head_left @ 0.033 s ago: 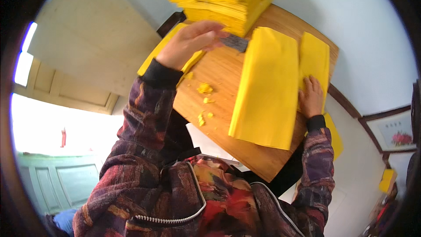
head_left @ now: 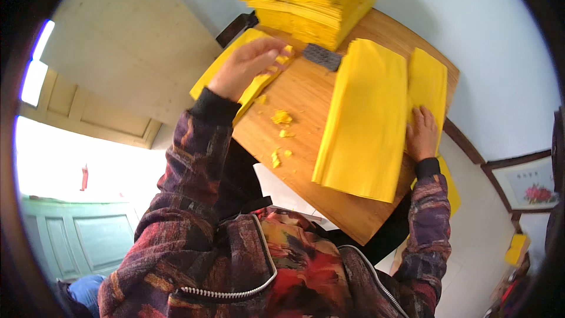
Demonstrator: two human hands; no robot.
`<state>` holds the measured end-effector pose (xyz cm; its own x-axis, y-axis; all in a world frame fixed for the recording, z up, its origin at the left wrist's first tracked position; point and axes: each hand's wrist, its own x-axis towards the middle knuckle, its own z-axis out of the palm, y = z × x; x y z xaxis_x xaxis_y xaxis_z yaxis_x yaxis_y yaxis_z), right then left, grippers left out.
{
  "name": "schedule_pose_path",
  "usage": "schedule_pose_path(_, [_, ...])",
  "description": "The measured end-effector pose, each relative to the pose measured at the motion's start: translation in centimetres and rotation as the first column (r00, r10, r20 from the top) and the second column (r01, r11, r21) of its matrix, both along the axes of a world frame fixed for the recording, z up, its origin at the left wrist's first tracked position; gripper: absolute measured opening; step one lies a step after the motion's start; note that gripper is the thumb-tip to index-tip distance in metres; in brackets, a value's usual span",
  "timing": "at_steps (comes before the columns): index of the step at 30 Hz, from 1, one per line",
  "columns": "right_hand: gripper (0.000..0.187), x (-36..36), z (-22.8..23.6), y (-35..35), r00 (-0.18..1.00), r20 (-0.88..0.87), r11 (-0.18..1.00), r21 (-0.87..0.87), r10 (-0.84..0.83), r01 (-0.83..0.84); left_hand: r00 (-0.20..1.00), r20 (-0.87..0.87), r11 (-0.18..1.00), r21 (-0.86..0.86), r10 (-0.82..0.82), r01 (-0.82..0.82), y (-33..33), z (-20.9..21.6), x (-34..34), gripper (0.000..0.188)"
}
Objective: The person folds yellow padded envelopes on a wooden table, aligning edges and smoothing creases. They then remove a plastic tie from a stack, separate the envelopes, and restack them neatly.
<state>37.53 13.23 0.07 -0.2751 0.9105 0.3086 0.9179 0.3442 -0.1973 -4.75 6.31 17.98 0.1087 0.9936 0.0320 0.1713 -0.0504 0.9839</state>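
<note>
A thick pile of folded yellow paper (head_left: 365, 121) lies on the wooden table in front of me. Along its right side rests a second yellow paper stack (head_left: 428, 79), and my right hand (head_left: 422, 132) lies on its near part, fingers extended. My left hand (head_left: 248, 66) hovers by a third yellow stack (head_left: 206, 82) at the table's left edge; its fingers are loosely bent and apart, with nothing visibly held. Between that hand and the middle pile sits a dark grey, textured block (head_left: 322, 57), touched by neither hand.
A tall heap of yellow paper (head_left: 318, 6) stands at the back of the wooden table (head_left: 282, 91). Several crumpled yellow scraps (head_left: 282, 118) are scattered left of the middle pile. A framed picture (head_left: 524, 182) is at the right wall, and a pale green cabinet (head_left: 88, 235) at lower left.
My left hand has drawn left, away from the grey block, which now shows fully. My right hand stays on the right stack. The whole view has shifted slightly.
</note>
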Motion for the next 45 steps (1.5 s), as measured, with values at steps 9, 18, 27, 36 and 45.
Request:
schedule_pose_path(9, [0.029, -2.0, 13.4, -6.2, 0.903, -0.426, 0.996, 0.034, -0.058, 0.08, 0.738, -0.601, 0.951, 0.229, 0.306, -0.207, -8.0, -14.3, -1.8, 0.029])
schedule_pose_path(18, [0.01, -19.7, 14.5, -21.5, 0.728, -0.518, 0.838, -0.039, 0.449, -0.545, 0.711, -0.63, 0.94, 0.31, 0.314, -0.141, -5.1, -16.3, -1.1, 0.017])
schedule_pose_path(27, [0.017, -27.5, 4.7, -18.2, 0.941, -0.157, 0.897, -0.288, 0.3, -0.334, 0.976, -0.083, 0.977, -0.061, 0.2, -0.205, -7.7, -16.7, -4.3, 0.022])
schedule_pose_path(36, [0.011, -28.9, 4.3, -14.8, 0.961, -0.251, 0.983, -0.111, 0.117, -0.148, 0.786, -0.437, 0.899, 0.176, 0.437, -0.402, -5.9, -16.1, -5.4, 0.031])
schedule_pose_path(45, [0.011, -29.1, 4.2, -14.4, 0.941, -0.336, 0.946, -0.294, 0.032, -0.137, 0.576, -0.788, 0.956, 0.05, 0.216, -0.29, -3.8, -15.0, -3.4, 0.017])
